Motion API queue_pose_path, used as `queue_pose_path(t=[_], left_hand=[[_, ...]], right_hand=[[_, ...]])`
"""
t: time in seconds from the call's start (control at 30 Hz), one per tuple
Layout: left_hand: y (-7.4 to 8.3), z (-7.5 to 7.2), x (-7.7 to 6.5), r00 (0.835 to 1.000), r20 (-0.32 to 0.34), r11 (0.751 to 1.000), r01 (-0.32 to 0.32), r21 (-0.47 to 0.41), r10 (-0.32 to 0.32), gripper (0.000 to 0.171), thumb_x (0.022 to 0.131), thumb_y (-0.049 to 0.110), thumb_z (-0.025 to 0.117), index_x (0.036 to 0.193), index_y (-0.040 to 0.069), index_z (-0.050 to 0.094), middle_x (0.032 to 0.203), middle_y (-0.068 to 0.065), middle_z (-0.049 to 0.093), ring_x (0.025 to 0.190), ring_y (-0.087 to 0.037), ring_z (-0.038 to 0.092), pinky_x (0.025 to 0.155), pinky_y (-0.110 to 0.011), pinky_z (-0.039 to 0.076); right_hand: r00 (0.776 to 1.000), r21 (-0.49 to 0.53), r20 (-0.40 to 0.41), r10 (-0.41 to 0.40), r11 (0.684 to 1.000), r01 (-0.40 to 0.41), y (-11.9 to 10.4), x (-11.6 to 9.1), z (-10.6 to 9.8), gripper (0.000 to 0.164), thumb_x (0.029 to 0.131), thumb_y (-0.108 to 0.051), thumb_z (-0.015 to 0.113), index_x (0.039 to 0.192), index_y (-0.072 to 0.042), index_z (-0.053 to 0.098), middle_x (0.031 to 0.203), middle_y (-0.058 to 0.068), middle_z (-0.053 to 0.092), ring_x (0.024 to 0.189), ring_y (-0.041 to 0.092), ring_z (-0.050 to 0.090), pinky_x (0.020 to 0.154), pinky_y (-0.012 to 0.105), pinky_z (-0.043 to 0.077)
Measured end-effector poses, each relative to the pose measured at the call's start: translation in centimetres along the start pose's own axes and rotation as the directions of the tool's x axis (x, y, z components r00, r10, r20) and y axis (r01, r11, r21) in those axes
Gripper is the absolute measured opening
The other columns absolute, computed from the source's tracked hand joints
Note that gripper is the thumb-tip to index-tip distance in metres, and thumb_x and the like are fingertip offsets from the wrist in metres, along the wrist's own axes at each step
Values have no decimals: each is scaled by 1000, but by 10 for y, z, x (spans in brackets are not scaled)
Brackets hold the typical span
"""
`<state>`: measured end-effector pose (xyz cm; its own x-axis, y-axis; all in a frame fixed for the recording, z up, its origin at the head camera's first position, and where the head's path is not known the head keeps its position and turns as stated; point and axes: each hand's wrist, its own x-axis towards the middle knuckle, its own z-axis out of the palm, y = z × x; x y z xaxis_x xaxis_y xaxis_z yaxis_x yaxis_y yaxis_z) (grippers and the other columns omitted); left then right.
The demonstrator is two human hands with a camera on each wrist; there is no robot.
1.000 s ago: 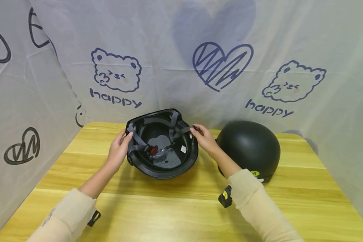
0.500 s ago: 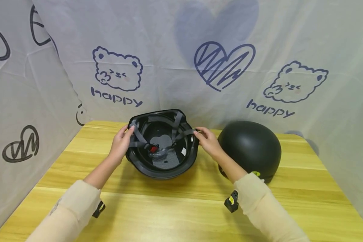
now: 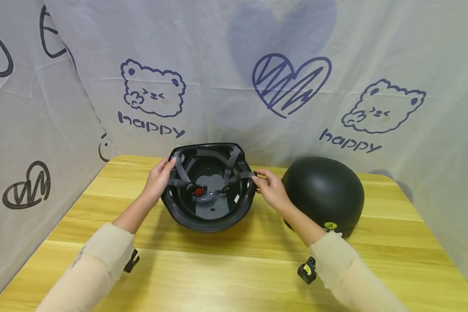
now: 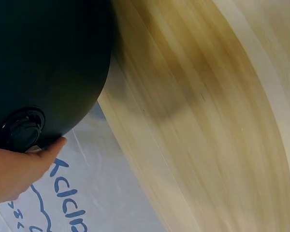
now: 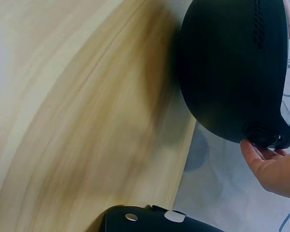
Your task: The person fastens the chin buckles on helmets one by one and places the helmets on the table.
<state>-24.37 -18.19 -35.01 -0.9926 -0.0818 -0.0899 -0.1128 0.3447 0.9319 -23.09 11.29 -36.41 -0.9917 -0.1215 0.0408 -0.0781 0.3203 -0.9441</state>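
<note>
A black helmet [image 3: 212, 223] sits upside down on the table, its opening tilted toward the head camera. Grey straps, a red buckle [image 3: 198, 191] and a grey lining show inside it. My left hand [image 3: 158, 181] grips the left rim, thumb on the inner side. On the opposite rim my right hand [image 3: 272, 189] pinches the edge near a strap. In the left wrist view a round knob [image 4: 24, 128] on the shell lies beside the left fingers; the right wrist view shows a similar knob [image 5: 261, 134] at the right fingertips.
A second black helmet [image 3: 323, 190], dome up with a yellow-green sticker, stands right of the first, close to the right forearm. The wooden table [image 3: 203, 277] ends at a printed cloth backdrop [image 3: 218, 104]. More cloth hangs at both sides.
The held helmet has turned slightly, its far rim now lying more level in view. Both hands have shifted a little to the right with their grip kept. The second helmet stays put.
</note>
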Motion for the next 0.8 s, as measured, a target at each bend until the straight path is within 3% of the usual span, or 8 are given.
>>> queue_pose_path(t=[0.3,0.53,0.67,0.8], left_hand=[[-1,-5,9,999,46,999,-22,28,21,66,98,43,34,148,3,18,155,-16,14,144,-31,12,117,-43,13],[0,-8,14,997,72,1000,-25,16,24,66,98,44,34,148,3,18,155,-16,14,144,-30,10,117,-43,11],[-3,-10,17,995,94,1000,-21,-11,22,66,98,43,32,148,2,18,154,-18,17,143,-32,15,117,-43,14],[-8,-15,19,986,164,998,12,-69,0,68,99,46,27,149,2,12,151,-24,19,138,-42,22,113,-48,22]], right_hand=[[1000,-11,-9,-7,1000,6,-2,-8,1,39,97,-17,45,131,2,48,124,25,56,111,35,58,90,41,51],[994,35,-92,53,998,-50,-6,8,0,39,97,-24,46,128,-2,52,126,20,56,108,33,60,91,43,49],[993,87,-50,108,991,-104,1,21,-3,43,98,-27,43,133,-2,46,132,20,51,113,35,56,96,45,46],[987,104,43,158,981,-162,12,31,-4,50,100,-31,39,141,-3,36,140,20,43,121,38,50,101,49,41]])
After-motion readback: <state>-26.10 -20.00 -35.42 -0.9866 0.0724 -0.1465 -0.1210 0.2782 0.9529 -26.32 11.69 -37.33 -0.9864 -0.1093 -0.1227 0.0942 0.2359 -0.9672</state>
